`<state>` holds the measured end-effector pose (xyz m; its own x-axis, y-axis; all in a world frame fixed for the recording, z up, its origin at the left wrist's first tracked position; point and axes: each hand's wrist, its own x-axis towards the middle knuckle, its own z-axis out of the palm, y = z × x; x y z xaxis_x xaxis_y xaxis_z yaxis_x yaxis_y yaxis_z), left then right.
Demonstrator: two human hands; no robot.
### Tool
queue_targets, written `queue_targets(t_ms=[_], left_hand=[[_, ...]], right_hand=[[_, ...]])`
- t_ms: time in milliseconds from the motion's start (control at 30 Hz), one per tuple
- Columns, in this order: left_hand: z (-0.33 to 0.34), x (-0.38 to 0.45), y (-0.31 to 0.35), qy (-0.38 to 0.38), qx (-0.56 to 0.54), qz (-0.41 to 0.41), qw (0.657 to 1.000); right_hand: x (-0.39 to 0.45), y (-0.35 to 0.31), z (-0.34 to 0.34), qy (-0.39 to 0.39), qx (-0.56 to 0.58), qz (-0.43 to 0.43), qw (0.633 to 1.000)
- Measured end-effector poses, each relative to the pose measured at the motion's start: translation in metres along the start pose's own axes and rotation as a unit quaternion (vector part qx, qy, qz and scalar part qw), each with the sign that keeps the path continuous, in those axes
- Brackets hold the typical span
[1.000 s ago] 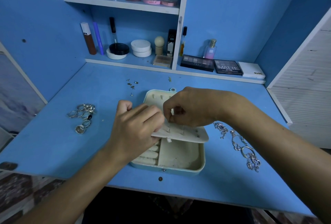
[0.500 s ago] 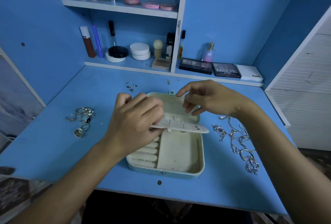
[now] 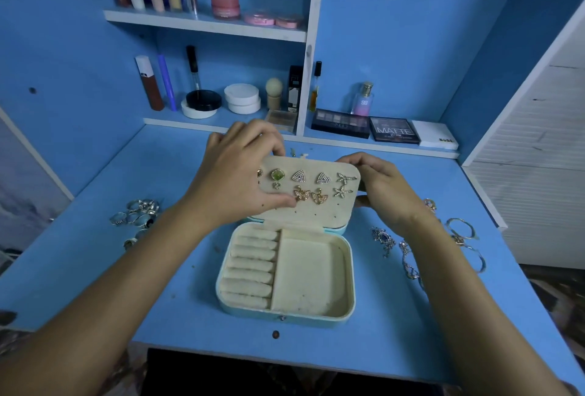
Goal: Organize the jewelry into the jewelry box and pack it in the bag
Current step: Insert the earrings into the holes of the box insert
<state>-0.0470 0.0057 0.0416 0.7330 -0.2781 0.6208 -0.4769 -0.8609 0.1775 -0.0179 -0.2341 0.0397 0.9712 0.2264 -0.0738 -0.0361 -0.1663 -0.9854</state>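
At frame centre the left hand [image 3: 235, 180] and right hand [image 3: 384, 188] each grip a side edge of the earring panel [image 3: 311, 208], tilted up over the open jewelry box [image 3: 286, 272] on the tabletop [image 3: 177, 180]. Best to lower it evenly, so the pinned earrings [image 3: 308, 185] stay seated. Rings [image 3: 136, 216] at left and necklaces [image 3: 408, 256] at right lie unpacked.

A blue bench [image 3: 95, 269] carries an open jewelry box [image 3: 286, 275] lying between the two forearms, just below the hands. A cluster of silver rings [image 3: 136, 216] lies well to the outside of the left hand [image 3: 235, 180]. Necklaces and bracelets [image 3: 411, 253] sprawl beside the right hand [image 3: 384, 188], at its wrist.
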Motion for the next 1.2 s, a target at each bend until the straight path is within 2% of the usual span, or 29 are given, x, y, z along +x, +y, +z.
queue_targets(t_ms=[133, 267, 400, 733, 867, 1200], left_hand=[[0.012, 0.004, -0.008, -0.044, -0.063, -0.077, 0.994], [0.022, 0.003, -0.018, -0.106, -0.161, -0.146, 0.970], [0.030, -0.002, -0.024, -0.131, -0.209, -0.192, 0.950], [0.042, -0.029, -0.026, -0.066, -0.230, -0.306, 0.921], [0.044, -0.034, -0.023, -0.080, -0.232, -0.308, 0.919], [0.047, -0.038, -0.026, -0.056, -0.236, -0.323, 0.915]], right_hand=[[0.005, 0.010, 0.003, 0.061, -0.002, -0.016, 0.998], [0.004, 0.018, 0.007, 0.121, 0.004, -0.023, 0.992], [0.003, 0.025, 0.012, 0.141, 0.008, -0.018, 0.990], [-0.004, 0.033, 0.017, 0.153, -0.046, -0.016, 0.987], [-0.005, 0.036, 0.016, 0.150, -0.072, -0.022, 0.986], [-0.004, 0.037, 0.016, 0.151, -0.112, -0.025, 0.982]])
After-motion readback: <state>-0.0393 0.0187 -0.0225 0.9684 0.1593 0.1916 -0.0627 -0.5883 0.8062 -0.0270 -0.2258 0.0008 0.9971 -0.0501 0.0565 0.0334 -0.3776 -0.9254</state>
